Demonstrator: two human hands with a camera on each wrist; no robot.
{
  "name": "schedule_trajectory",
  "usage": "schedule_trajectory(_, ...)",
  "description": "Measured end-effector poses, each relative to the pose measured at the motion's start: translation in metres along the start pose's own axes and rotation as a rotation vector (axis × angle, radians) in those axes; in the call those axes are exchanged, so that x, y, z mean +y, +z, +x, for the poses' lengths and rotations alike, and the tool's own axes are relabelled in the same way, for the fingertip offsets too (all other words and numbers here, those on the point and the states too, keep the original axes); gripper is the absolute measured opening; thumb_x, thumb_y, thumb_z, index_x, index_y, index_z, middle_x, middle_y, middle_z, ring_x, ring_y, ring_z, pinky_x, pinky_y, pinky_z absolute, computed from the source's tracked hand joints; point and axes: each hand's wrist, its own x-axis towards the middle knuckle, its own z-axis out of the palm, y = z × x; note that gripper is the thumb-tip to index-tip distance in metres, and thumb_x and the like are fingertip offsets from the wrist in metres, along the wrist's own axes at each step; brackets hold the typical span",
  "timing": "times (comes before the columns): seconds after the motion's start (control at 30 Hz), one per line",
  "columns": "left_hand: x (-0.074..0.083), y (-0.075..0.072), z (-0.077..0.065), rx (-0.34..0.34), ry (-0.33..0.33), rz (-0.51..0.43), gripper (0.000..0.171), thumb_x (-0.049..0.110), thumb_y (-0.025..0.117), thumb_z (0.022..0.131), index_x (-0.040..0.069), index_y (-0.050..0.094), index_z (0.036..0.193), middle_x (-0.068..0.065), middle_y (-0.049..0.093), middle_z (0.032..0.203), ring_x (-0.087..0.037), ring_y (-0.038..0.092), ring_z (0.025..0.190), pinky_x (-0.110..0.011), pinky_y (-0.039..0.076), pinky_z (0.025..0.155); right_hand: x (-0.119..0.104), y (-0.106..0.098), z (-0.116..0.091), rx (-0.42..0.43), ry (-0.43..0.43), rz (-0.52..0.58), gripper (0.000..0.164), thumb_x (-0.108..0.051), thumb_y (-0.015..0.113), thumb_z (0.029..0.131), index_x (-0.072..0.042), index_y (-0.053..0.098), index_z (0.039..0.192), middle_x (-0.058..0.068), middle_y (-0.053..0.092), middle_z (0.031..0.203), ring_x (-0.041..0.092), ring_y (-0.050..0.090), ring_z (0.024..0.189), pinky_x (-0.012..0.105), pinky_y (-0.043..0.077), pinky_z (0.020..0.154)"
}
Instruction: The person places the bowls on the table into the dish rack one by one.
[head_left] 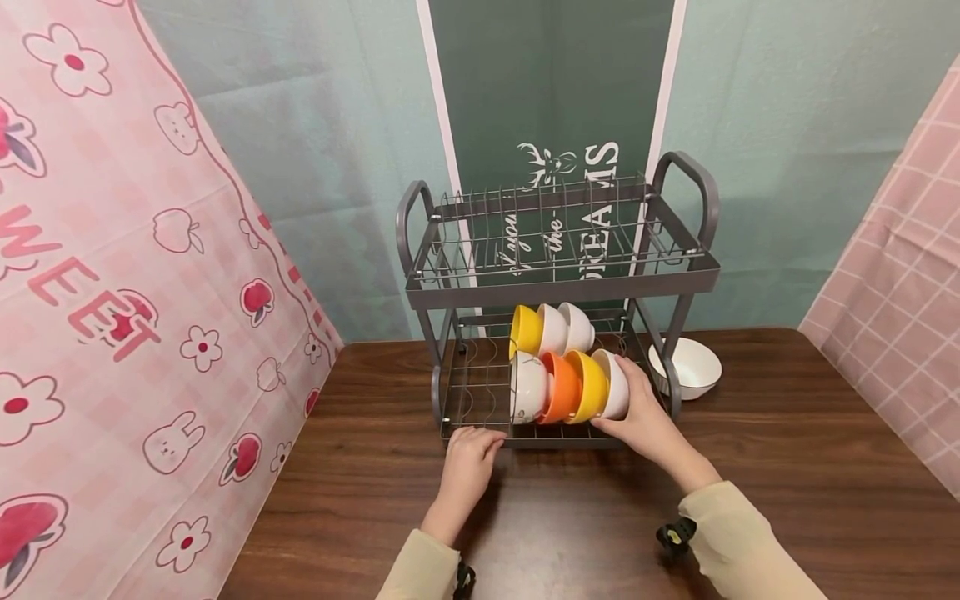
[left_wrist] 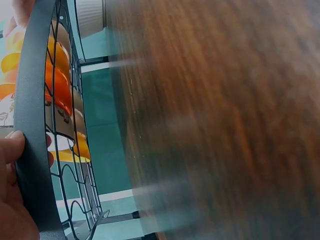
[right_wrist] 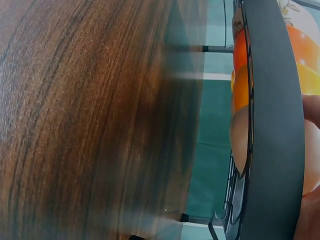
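Observation:
A grey two-tier dish rack (head_left: 562, 293) stands on the table. On its lower tier a front row of bowls rests on edge: a patterned white bowl (head_left: 529, 388), an orange bowl (head_left: 562, 388), a yellow bowl (head_left: 589, 387) and a white bowl (head_left: 615, 385) at the right end. My right hand (head_left: 643, 417) holds that white bowl, thumb in front and fingers over its top. My left hand (head_left: 471, 462) grips the lower tier's front rail (left_wrist: 35, 100), left of the patterned bowl; fingertips show through the wires in the left wrist view. In the right wrist view the rail hides most of my right hand.
Behind the front row stand a yellow bowl (head_left: 527, 330) and two white bowls (head_left: 576, 327). Another white bowl (head_left: 693, 367) sits upright on the table (head_left: 360, 500), right of the rack. Patterned cloths (head_left: 180, 333) hang at the sides and back.

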Motion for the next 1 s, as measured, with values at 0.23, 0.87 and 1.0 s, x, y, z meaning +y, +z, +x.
schedule_trajectory(0.23,0.000,-0.001,0.000,-0.007,-0.007,-0.003,0.003,0.015,0.070,0.078,0.016,0.072,0.080,0.006,0.071,0.077,-0.009,0.065,0.072,-0.028,0.045,0.080,0.000,-0.002,0.000,-0.027,0.020,-0.012,0.108,-0.026,0.080,0.070,-0.012,0.006,0.147,0.024,0.015,0.148,0.043,0.034,0.125,0.063,0.033,0.098)
schedule_trajectory(0.87,0.000,0.000,0.002,0.004,0.010,-0.001,0.003,0.014,0.071,0.077,0.016,0.072,0.079,0.007,0.071,0.076,-0.009,0.065,0.071,-0.026,0.044,0.076,-0.015,-0.018,-0.011,-0.029,0.032,-0.120,0.113,-0.041,0.075,0.073,-0.014,-0.003,0.149,0.025,0.009,0.153,0.046,0.015,0.138,0.066,0.024,0.101)
schedule_trajectory(1.0,-0.001,0.001,0.002,0.020,0.020,0.005,0.004,0.013,0.073,0.075,0.016,0.071,0.077,0.007,0.070,0.074,-0.009,0.064,0.070,-0.026,0.044,0.075,-0.026,-0.030,-0.015,-0.010,0.025,-0.125,0.108,-0.043,0.073,0.075,-0.013,0.002,0.149,0.025,0.015,0.152,0.048,0.025,0.133,0.065,0.027,0.100)
